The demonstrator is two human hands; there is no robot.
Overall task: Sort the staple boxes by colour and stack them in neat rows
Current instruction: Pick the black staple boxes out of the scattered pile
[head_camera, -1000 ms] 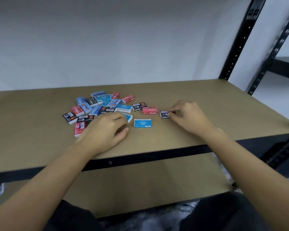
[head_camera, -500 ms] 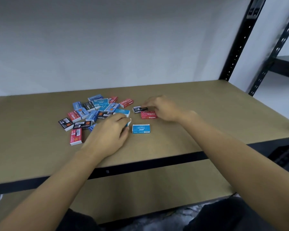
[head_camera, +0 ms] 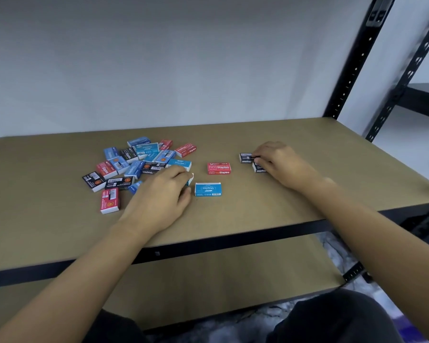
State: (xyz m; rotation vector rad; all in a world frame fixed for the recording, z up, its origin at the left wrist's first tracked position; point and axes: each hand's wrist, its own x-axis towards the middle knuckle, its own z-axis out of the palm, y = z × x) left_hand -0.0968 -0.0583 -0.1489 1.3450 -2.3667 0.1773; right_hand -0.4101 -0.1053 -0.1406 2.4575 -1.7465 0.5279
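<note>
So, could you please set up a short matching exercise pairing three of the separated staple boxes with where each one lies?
Things:
1. lone red box
2. lone blue box
3. far black box

Places:
A. pinched by the right hand
B. just right of the left hand, which grips another blue box
C. alone between the pile and the right hand

Pairs: 1-C, 2-B, 3-A.

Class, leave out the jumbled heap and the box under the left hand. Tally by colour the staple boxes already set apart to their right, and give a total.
blue staple box: 1
red staple box: 1
black staple boxes: 2, both at the right hand
total: 4
</note>
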